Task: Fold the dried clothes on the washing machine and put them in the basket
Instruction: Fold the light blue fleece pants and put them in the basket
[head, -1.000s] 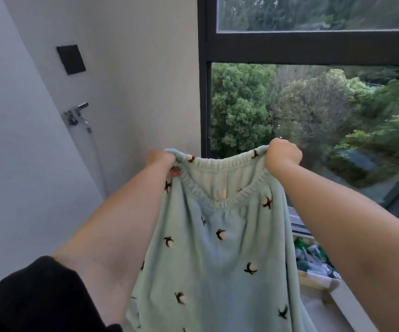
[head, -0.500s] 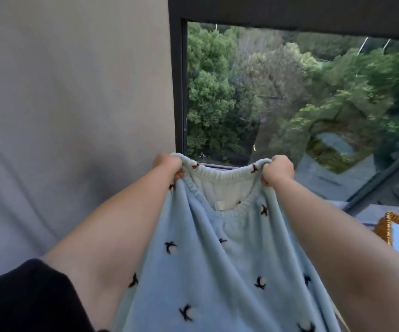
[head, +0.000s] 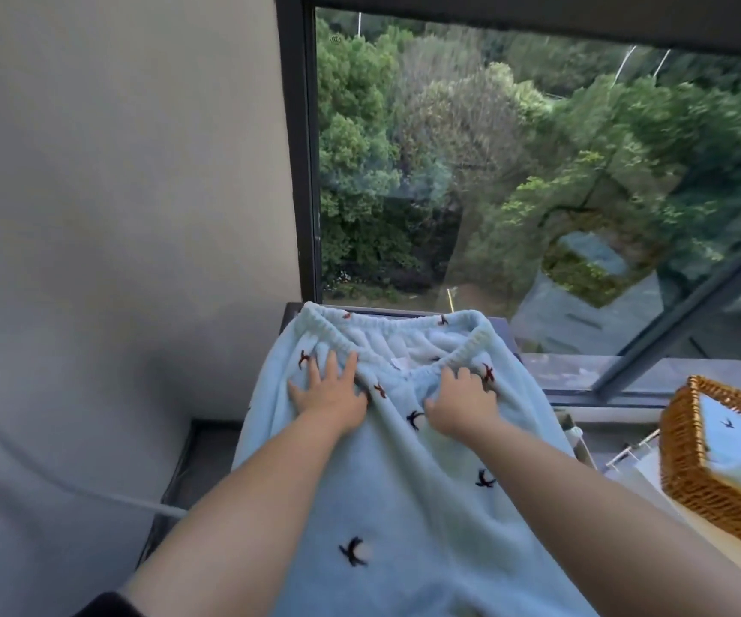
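Item under handling: a pale blue fleece garment with an elastic gathered waistband and small dark bird motifs point(head: 404, 483), lying spread out on a raised surface in the centre of the scene, waistband at the far end near the window and the body of the cloth running toward the near edge. The supporting surface is almost wholly covered; only a dark far edge point(head: 503, 326) shows beyond the waistband. The left hand point(head: 329, 394) lies palm down on the left part of the garment just below the waistband, fingers straight and spread, pressing the cloth flat. The right hand point(head: 462, 403) lies palm down to the right of it, fingers spread and slightly bent, their tips against the lower run of the waistband; it encloses no cloth. A ridge of bunched fabric stands between the two hands. Both forearms are bare, and a black sleeve point(head: 106, 606) shows at the near left corner. At the right edge sits a rectangular woven brown wicker basket point(head: 689, 478), well apart from the hands, holding a folded pale blue cloth with the same bird motif point(head: 736, 438). A plain grey wall point(head: 114, 193) takes up the left side, with a light grey hose point(head: 92, 492) running across its lower part. A dark-framed window point(head: 290, 171) at the far side looks onto green trees.
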`<state>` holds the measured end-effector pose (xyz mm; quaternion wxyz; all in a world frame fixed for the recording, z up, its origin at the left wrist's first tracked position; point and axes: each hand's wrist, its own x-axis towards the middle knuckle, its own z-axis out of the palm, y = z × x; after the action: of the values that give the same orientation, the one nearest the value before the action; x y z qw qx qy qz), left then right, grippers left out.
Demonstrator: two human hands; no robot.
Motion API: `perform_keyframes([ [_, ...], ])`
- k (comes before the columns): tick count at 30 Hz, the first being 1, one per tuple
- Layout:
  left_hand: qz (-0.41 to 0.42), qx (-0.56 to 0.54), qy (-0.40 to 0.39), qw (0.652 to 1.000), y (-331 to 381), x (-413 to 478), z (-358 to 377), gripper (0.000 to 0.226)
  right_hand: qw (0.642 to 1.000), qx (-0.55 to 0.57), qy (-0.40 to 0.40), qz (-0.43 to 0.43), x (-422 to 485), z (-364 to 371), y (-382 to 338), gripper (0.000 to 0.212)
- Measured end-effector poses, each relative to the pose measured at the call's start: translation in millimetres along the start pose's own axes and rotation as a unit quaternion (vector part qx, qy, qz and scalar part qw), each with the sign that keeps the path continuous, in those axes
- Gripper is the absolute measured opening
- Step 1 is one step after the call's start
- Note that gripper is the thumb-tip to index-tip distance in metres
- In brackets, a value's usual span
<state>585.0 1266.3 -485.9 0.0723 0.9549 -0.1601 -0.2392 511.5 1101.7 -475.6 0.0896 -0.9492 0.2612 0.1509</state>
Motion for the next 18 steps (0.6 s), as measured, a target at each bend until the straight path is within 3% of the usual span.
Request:
perform_keyframes([
  [2,-0.006,0.027,0.041,0.999,-6.8,10.2,8.8,0.064,1.000,0.010,-0.012,0.005,7.0,8.8,2.3,0.068],
  [6,0.006,0.067,0.119,0.991,-9.1,31.4,13.3,0.065,0.999,0.023,0.022,0.024,24.1,24.4,-0.4,0.069],
  [11,0.014,0.084,0.161,0.983,-4.7,72.1,6.4,0.064,0.993,0.027,0.105,0.037,55.6,27.8,-6.2,0.068],
  [18,0.027,0.083,0.190,0.978,4.1,108.4,-0.9,0.061,0.988,0.030,0.141,0.047,105.0,22.7,-7.1,0.068],
])
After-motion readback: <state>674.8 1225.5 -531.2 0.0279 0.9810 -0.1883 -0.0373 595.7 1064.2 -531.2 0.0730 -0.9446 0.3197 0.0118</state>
